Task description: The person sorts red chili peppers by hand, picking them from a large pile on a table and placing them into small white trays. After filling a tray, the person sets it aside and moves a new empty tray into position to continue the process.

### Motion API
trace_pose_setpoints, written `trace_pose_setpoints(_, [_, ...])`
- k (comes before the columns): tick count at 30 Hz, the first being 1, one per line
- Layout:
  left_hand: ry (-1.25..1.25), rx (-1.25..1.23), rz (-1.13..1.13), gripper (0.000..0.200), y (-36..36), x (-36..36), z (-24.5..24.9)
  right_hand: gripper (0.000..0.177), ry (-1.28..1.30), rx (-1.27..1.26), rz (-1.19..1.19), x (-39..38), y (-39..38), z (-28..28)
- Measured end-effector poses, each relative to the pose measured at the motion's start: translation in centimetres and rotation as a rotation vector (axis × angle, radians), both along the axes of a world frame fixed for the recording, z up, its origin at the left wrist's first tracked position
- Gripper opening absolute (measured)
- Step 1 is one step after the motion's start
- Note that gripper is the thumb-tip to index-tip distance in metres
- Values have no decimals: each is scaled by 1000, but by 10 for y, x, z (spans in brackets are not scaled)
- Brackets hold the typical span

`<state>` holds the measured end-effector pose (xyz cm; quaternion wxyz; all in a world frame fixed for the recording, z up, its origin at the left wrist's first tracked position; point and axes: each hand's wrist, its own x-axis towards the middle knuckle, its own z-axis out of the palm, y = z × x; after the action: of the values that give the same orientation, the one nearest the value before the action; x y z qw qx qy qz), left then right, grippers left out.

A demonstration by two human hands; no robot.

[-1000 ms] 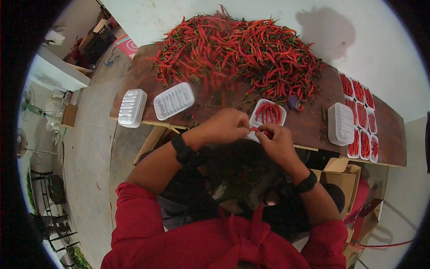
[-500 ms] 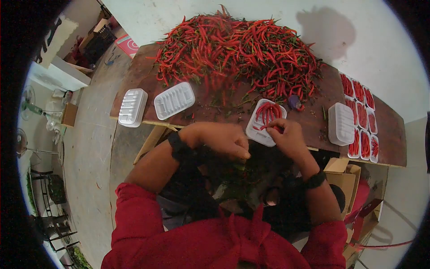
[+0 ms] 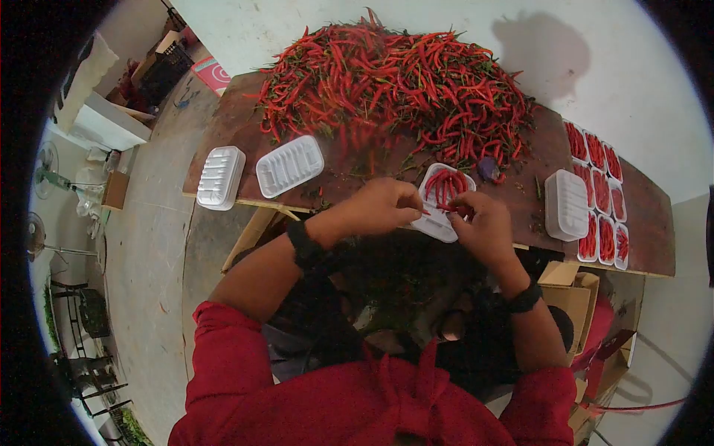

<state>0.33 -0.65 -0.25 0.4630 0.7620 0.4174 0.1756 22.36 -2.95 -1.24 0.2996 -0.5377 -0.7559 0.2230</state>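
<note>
Just in front of me on the table, a white foam tray (image 3: pixel 435 228) holds several long red chilies (image 3: pixel 446 182) lying curved side by side. My right hand (image 3: pixel 483 227) is at the tray's right edge, its fingers closed around a red chili (image 3: pixel 462 212). From the left, my left hand (image 3: pixel 378 208) reaches to the tray's left edge, thumb and forefinger pinched together. A speck of red shows at those fingertips; what they pinch I cannot tell.
A large heap of red chilies (image 3: pixel 394 82) with green stems covers the table's back. White trays (image 3: pixel 290 166) and a tray stack (image 3: pixel 221 178) lie left. Another stack (image 3: pixel 567 206) stands right, beside rows of filled trays (image 3: pixel 601 189). A small purple object (image 3: pixel 489 169) sits behind my tray.
My left hand has moved up and right, from below the table's front edge to the tray. My right hand stays at the tray with only a slight shift.
</note>
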Motion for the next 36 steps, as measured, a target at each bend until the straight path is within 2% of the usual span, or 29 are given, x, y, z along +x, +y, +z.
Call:
trace_pose_setpoints(6, [24,35,-1,19,0,5,-2,8,-280,90,97,-3,-2,-3])
trace_pose_setpoints(9, [71,175,-83,19,2,3,-9,8,-369,78,138,-1,-2,-5])
trace_pose_setpoints(15, [117,149,-100,21,1,5,-7,10,-571,71,205,2,-3,-9])
trace_pose_setpoints(28, [106,209,-143,17,0,4,-11,10,-575,50,238,0,-6,-7])
trace_pose_setpoints(36, [121,196,-142,19,0,4,-11,11,-622,-61,183,1,-4,-1])
